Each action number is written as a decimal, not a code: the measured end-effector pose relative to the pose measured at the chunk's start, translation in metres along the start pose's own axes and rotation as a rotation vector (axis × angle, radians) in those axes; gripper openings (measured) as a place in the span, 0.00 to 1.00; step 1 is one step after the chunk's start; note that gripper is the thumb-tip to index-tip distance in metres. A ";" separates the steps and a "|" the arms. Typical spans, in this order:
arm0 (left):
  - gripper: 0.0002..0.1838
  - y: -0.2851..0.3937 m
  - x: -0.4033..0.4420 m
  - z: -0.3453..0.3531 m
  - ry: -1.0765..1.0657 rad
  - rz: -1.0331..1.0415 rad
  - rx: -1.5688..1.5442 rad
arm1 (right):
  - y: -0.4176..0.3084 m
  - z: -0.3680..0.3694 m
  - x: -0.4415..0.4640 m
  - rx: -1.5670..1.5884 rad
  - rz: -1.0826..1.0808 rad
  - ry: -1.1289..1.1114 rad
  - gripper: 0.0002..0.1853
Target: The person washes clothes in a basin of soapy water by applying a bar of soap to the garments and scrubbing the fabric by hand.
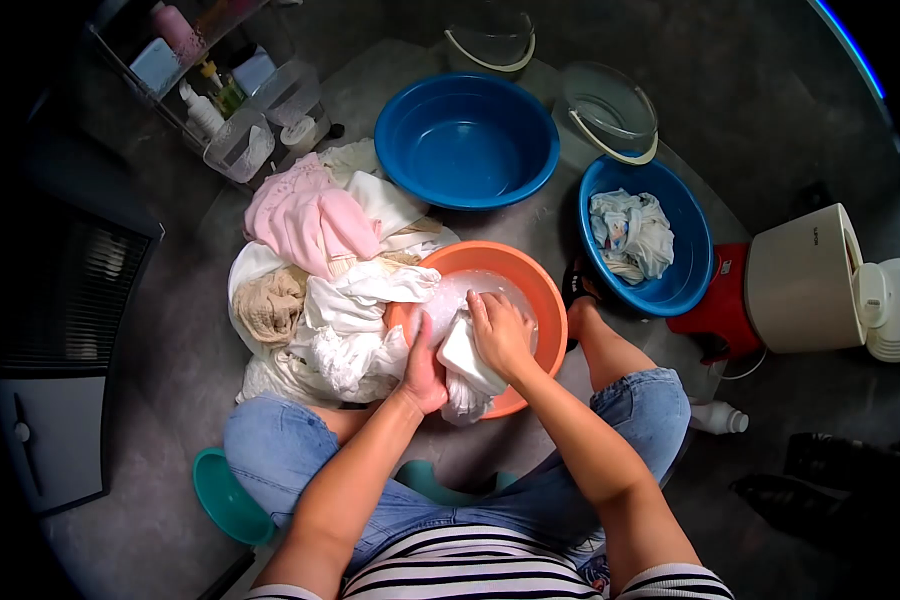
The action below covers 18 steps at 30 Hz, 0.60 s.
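Observation:
An orange basin of cloudy, sudsy water stands on the floor between my knees. A wet white cloth hangs partly over its near rim. My left hand grips the cloth from the left, thumb up, its other fingers mostly hidden. From the right, my right hand presses on the top of the cloth, fingers bent over it. Close to my left hand lies a heap of laundry: white garments, a pink garment and a beige one.
A blue basin sits beyond the orange one. Another blue basin at right holds white clothes. Two clear buckets stand behind. A red-and-cream appliance is far right, a bottle shelf upper left, a green basin lower left.

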<state>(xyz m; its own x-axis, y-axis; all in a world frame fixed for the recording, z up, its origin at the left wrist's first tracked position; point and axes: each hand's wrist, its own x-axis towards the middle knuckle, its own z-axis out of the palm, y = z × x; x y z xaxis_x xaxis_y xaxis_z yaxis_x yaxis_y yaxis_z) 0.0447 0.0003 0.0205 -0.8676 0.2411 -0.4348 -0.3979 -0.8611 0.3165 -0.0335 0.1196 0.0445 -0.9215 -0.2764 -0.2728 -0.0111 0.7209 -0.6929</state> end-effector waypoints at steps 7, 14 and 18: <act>0.30 -0.010 -0.005 0.000 0.142 0.077 0.323 | 0.031 0.019 0.018 0.400 0.060 0.039 0.31; 0.38 0.021 -0.003 -0.004 -0.009 0.130 -0.036 | 0.040 -0.005 0.028 0.976 0.624 -0.269 0.39; 0.39 0.035 -0.017 0.025 -0.103 0.091 -0.173 | 0.077 0.003 0.030 1.321 0.706 -0.419 0.37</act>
<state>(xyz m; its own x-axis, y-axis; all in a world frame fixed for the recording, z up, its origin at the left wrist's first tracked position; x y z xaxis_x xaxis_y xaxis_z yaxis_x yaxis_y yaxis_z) 0.0381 -0.0231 0.0600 -0.9271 0.1952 -0.3199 -0.2667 -0.9434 0.1973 -0.0613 0.1648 -0.0187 -0.4196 -0.4480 -0.7894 0.9077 -0.2129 -0.3617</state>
